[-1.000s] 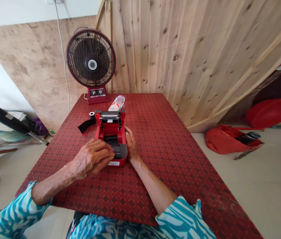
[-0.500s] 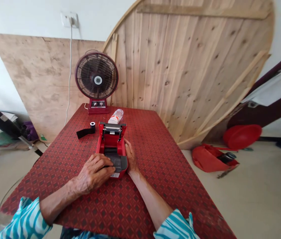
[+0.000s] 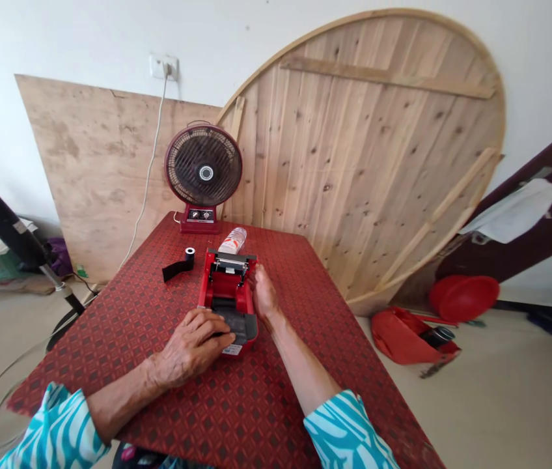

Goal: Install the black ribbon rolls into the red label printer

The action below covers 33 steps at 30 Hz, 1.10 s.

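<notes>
A small red and black machine, apparently a label printer (image 3: pixel 230 301), sits on the table with its lid (image 3: pixel 232 263) tipped up and its inner bay showing. My left hand (image 3: pixel 196 342) lies over its near left side, fingers bent onto the dark front part; the thumb and fingertips are partly hidden. Against the right side, by the lid's hinge, my right hand (image 3: pixel 263 293) is closed, its fingers largely out of sight behind the wall. To the left rests a roll of black ribbon (image 3: pixel 189 255), with a loose strip trailing off it.
Behind the printer a clear plastic bottle (image 3: pixel 233 240) lies on its side. A maroon fan (image 3: pixel 204 170) stands at the back of the red patterned table (image 3: pixel 315 365). Wooden boards (image 3: pixel 344 163) lean on the wall. On the floor at right are a red bag (image 3: pixel 398 335) and basin (image 3: pixel 464 298).
My right hand has slid up the printer's right side toward the raised lid. My left hand stays on the front part. The whole view has shifted as the head tilted.
</notes>
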Available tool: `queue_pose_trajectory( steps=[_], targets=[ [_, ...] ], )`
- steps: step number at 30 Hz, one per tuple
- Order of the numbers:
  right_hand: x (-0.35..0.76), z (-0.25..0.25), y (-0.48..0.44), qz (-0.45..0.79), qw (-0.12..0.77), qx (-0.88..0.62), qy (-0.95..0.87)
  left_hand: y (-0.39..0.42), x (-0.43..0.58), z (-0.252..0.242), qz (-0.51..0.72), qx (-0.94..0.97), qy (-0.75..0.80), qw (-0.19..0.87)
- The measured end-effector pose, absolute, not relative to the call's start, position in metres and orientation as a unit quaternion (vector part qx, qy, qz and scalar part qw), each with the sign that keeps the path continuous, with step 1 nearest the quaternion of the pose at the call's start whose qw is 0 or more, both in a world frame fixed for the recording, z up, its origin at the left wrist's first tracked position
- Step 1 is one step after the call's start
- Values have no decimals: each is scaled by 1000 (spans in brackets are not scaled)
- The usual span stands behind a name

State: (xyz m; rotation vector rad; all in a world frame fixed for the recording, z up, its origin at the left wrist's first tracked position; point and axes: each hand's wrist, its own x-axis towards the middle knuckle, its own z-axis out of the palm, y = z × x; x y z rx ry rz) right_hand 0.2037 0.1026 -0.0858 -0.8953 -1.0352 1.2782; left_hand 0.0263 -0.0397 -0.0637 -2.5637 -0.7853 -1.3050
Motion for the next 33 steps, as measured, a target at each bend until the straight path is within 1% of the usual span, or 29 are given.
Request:
queue_pose_trajectory(
  steps=[3, 8, 12, 14, 16, 17, 21, 24, 27, 33],
  targets=[
    [207, -79, 93, 548, 610, -393, -415, -40, 26, -63, -438, -855, -265, 86],
    [209, -77, 62, 501, 618, -423, -433, -40, 25, -62, -426, -861, -262, 89],
    [207, -80, 48, 535, 615, -420, -400, -44, 24, -58, -419, -865, -264, 81],
    [206, -81, 47, 543, 606, -419, -403, -45, 21, -55, -428, -866, -255, 49],
    [206, -81, 47, 542, 604, -421, -406, -41, 17, -52, -459, -843, -279, -14],
    [206, -80, 47, 542, 605, -421, -404, -38, 15, -51, -481, -816, -316, -58],
    [205, -77, 46, 549, 602, -424, -394, -14, 11, -50, -559, -596, -493, -297],
    [205, -76, 45, 552, 594, -429, -398, 3, 14, -53, -559, -475, -509, -452],
    [207, -79, 46, 545, 588, -432, -413, 10, 17, -54, -552, -427, -488, -523],
    [214, -90, 48, 473, 585, -423, -505, 7, 20, -50, -551, -388, -465, -574]
  ],
)
